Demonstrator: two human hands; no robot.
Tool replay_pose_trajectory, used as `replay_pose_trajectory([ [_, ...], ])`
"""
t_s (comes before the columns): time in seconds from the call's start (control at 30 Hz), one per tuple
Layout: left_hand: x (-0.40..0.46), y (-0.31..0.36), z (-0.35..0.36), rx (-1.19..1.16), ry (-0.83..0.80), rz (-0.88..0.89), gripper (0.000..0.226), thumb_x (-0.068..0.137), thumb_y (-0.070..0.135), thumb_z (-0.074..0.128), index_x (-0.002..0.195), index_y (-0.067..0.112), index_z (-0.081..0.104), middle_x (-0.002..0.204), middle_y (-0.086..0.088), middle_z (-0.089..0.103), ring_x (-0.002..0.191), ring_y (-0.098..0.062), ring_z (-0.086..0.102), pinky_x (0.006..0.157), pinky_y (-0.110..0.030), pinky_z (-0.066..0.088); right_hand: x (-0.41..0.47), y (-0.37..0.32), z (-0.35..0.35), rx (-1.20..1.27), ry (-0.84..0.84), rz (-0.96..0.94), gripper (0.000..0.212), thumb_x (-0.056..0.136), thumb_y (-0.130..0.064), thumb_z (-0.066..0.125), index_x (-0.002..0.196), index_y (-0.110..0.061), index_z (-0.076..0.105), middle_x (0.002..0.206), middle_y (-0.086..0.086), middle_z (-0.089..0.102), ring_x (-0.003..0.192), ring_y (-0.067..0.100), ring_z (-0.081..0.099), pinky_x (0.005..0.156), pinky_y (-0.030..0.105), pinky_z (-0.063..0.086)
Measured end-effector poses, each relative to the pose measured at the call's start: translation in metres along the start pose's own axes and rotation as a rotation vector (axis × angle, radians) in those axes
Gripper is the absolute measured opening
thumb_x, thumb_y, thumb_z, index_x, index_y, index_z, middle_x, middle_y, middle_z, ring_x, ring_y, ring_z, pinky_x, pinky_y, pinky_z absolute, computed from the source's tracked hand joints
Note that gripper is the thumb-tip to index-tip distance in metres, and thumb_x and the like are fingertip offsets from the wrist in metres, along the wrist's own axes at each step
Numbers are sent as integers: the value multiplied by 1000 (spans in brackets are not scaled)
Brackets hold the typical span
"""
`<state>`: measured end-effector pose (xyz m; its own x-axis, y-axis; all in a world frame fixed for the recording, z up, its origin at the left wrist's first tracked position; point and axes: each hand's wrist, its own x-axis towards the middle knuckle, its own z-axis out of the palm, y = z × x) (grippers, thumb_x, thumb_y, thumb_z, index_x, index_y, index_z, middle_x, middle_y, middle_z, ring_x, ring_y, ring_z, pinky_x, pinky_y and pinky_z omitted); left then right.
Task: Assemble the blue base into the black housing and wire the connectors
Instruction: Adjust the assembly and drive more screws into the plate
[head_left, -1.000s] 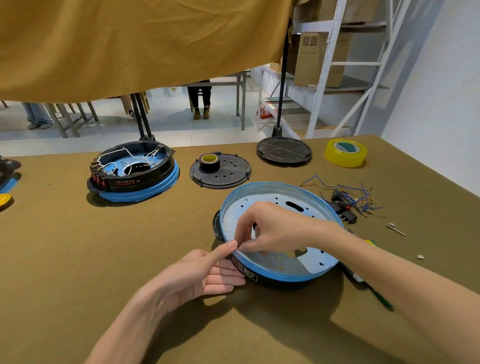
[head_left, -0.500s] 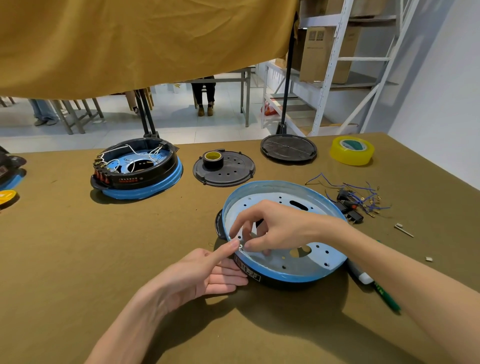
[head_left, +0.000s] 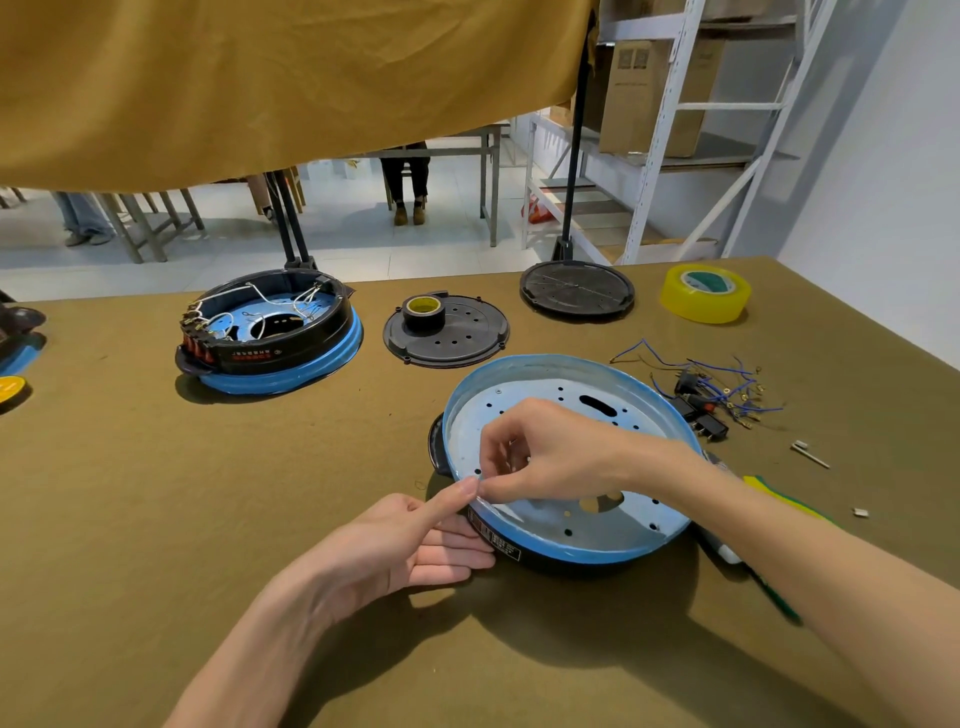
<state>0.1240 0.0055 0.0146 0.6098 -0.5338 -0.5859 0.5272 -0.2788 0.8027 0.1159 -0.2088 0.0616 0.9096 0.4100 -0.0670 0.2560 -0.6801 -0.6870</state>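
The blue base (head_left: 639, 525), a round perforated dish, sits on top of the black housing (head_left: 506, 548) in the middle of the table. My left hand (head_left: 410, 540) grips the housing's near-left side, its thumb up against the blue rim. My right hand (head_left: 545, 452) reaches over the dish, and its thumb and forefinger pinch something tiny at the rim beside my left thumb; what it is cannot be made out. Loose connectors with blue wires (head_left: 717, 389) lie to the right of the base.
A finished wired unit (head_left: 270, 338) stands at the back left. A black perforated cover (head_left: 447, 332) with a tape roll on it, a second black disc (head_left: 576, 288), yellow tape (head_left: 705, 293), a green-handled tool (head_left: 779, 597) and small metal parts (head_left: 810, 454) lie around.
My right hand's fingers have shifted slightly along the near-left rim toward my left thumb. My left hand and the base stay where they were.
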Motion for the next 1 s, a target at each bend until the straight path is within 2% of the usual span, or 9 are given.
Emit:
replay_pose_trajectory([
  [0.1, 0, 1, 0, 2, 3, -2, 92, 58, 63, 79, 119, -4, 65, 107, -19, 77, 103, -26, 76, 86, -32, 63, -2, -1, -6, 4, -49, 0, 12, 86, -27, 78, 97, -29, 74, 75, -11, 64, 58, 3, 56, 58, 17, 46],
  [0.23, 0, 0, -1, 1, 1, -7, 89, 60, 62, 79, 118, -4, 66, 107, -19, 77, 103, -26, 76, 86, -32, 63, -4, -2, -2, -23, -26, -26, 4, 87, -25, 78, 87, -21, 77, 67, -16, 64, 59, 1, 55, 57, 18, 46],
  [0.37, 0, 0, -2, 7, -4, -7, 90, 61, 63, 79, 120, -3, 65, 108, -19, 77, 103, -26, 76, 85, -32, 63, -5, -2, -4, -10, -32, -12, 11, 88, -27, 78, 99, -26, 76, 76, -8, 67, 60, 1, 56, 58, 18, 47],
  [0.53, -1, 1, 0, 13, 2, -7, 91, 58, 63, 79, 119, -3, 65, 107, -19, 77, 103, -26, 76, 86, -32, 63, -7, -1, 0, -27, -4, -32, 6, 88, -28, 78, 86, -22, 78, 67, -12, 66, 58, 2, 54, 56, 19, 45],
  [0.67, -1, 1, 1, 24, 7, 1, 91, 59, 64, 77, 120, -2, 64, 107, -18, 78, 103, -26, 76, 90, -34, 62, -7, 0, -2, 4, -7, -28, 12, 89, -27, 77, 101, -28, 74, 78, -8, 66, 59, 4, 55, 58, 18, 46],
  [0.8, -2, 1, 1, 16, 15, -5, 90, 59, 63, 78, 119, -3, 64, 107, -19, 78, 102, -26, 76, 91, -35, 61, -5, 1, 1, -21, 8, -58, 3, 90, -25, 75, 88, -23, 76, 72, -14, 65, 57, 4, 51, 56, 18, 44],
  [1.0, -1, 0, -1, 14, -2, 7, 90, 60, 63, 78, 120, -3, 65, 108, -18, 77, 103, -26, 76, 89, -33, 62, -5, 3, 0, -27, 7, -48, 2, 89, -27, 76, 89, -26, 78, 69, -16, 63, 57, 3, 53, 55, 15, 42],
])
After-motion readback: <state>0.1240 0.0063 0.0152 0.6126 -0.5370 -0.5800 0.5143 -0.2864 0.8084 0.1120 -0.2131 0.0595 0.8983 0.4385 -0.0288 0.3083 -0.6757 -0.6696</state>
